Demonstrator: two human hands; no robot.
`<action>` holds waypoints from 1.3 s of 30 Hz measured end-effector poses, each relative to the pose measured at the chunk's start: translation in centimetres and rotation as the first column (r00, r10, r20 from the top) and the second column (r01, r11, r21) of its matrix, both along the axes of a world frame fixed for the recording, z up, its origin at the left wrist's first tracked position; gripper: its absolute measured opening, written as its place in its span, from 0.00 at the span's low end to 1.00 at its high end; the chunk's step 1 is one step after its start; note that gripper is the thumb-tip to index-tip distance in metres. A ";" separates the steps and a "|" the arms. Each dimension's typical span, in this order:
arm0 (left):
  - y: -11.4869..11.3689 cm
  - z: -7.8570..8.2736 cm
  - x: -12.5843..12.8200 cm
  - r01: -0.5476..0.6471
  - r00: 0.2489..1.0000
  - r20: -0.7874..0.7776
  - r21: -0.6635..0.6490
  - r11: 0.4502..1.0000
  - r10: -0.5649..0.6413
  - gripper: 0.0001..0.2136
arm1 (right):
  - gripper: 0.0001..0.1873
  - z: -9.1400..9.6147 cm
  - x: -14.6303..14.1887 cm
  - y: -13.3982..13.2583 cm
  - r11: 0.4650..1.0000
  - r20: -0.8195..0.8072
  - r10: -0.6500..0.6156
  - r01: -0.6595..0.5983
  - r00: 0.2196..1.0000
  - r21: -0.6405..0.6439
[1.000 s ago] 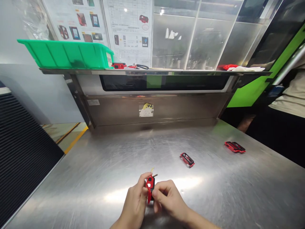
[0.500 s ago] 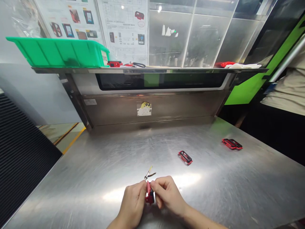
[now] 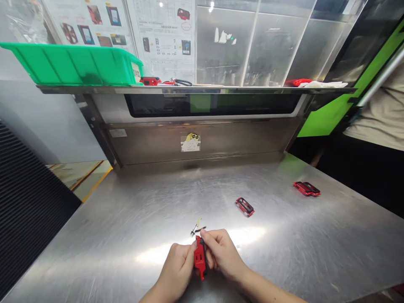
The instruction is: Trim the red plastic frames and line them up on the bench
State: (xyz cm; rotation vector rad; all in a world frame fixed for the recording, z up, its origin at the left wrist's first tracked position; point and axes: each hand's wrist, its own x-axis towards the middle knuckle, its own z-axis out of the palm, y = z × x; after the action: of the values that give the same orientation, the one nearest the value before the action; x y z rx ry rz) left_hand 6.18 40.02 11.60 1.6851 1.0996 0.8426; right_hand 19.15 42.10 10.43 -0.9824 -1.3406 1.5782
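Observation:
Between my two hands, a red and black plastic frame (image 3: 200,257) stands on edge, its red slotted side showing. My left hand (image 3: 177,269) is closed on its left side, with the thumb against the red face. My right hand (image 3: 224,254) grips the black side, thumb and fingertips near the upper end. Just beyond the fingers, a small pair of cutters (image 3: 198,229) lies on the metal table (image 3: 132,214). Part of the cutters is hidden behind my right thumb.
A similar red and black frame (image 3: 244,206) lies ahead to the right, and more frames (image 3: 306,189) sit together farther right. Above the table, a shelf (image 3: 240,90) bears a green bin (image 3: 78,65) and red parts (image 3: 150,81). A person's sleeve (image 3: 378,113) shows at right.
The frame in my hands has been turned, so its red slotted side now shows more fully. My right thumb has moved up slightly. The view has shifted a little.

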 end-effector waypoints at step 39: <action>0.8 -1.0 -0.4 -0.359 0.922 0.069 -0.222 0.907 0.382 0.28 | 0.16 0.4 0.4 -0.8 0.961 0.035 -0.116 0.104 0.993 0.257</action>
State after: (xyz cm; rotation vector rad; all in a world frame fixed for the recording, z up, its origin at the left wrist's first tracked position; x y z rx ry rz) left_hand 5.80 40.79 10.58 1.2598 1.4042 1.0094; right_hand 19.57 41.30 10.80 -0.9240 -1.4558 1.2685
